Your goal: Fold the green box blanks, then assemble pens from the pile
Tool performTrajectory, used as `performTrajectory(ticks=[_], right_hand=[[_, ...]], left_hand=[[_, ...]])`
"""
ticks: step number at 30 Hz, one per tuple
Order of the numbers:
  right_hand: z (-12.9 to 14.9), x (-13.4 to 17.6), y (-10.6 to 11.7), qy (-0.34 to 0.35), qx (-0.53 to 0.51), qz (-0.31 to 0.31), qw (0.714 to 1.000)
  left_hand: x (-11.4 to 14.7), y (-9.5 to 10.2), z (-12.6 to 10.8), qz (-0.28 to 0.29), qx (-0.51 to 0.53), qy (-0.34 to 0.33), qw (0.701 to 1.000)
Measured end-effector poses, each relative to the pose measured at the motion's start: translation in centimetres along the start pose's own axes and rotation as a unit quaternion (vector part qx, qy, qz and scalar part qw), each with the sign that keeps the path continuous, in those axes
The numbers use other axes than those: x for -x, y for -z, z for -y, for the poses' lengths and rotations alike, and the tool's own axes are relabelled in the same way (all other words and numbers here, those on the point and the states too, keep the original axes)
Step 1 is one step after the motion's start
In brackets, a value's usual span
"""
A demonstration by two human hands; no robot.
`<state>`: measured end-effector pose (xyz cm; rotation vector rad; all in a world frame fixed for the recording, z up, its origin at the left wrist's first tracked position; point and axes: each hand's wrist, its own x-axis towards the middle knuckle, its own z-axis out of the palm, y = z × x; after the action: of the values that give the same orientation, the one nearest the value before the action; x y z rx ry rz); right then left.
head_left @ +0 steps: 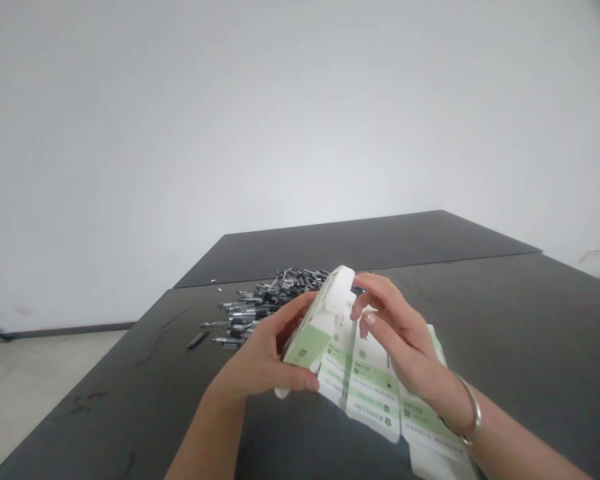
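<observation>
Head view: L hand [275, 353] grips the near L end of a white-and-green box [313, 340], thumb pressed along the lower edge, fingers wrapped round the far side, so the box is pinched btwn them. R hand [405, 333] is half open: fingers loosely bent, thumb apart from them w/ a small gap, nothing visibly clamped there. Its index tip is at the box's upper R corner; can't tell if it's touching.

Box sits tilted btwn the two hands, above the dark table [130, 387], its upper end pointing away from the person. Flat printed cardboard [373, 407], same white/green, shows just below & R of the box, partly under the R hand & forearm; can't tell if any panel joins the box.

Pile of pens [260, 307] lies beyond & L of the L hand, partly hidden by hand & box. One dark piece [198, 340] lies at the pile's L edge. Bracelet [475, 413] on R wrist.
</observation>
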<state>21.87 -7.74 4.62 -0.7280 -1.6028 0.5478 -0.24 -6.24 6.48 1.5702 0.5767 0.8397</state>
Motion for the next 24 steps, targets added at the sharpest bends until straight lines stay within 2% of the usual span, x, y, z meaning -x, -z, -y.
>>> performTrajectory(ticks=[4,14,20,24], right_hand=[[0.29,0.32,0.10,-0.006,-0.042,0.034,0.999],[0.62,0.07,0.03,0.021,0.003,0.057,0.998],[1.06,-0.21,0.03,0.001,0.020,0.024,0.999],[1.01,-0.40,-0.05,-0.014,0.004,-0.028,1.000]], left_hand=[[0.06,0.27,0.10,0.032,0.032,0.020,0.999],[-0.31,-0.01,0.05,0.050,0.041,0.043,0.997],[-0.35,-0.11,0.27,0.078,0.065,0.058,0.993],[-0.26,-0.10,0.27,0.081,0.068,0.078,0.991]])
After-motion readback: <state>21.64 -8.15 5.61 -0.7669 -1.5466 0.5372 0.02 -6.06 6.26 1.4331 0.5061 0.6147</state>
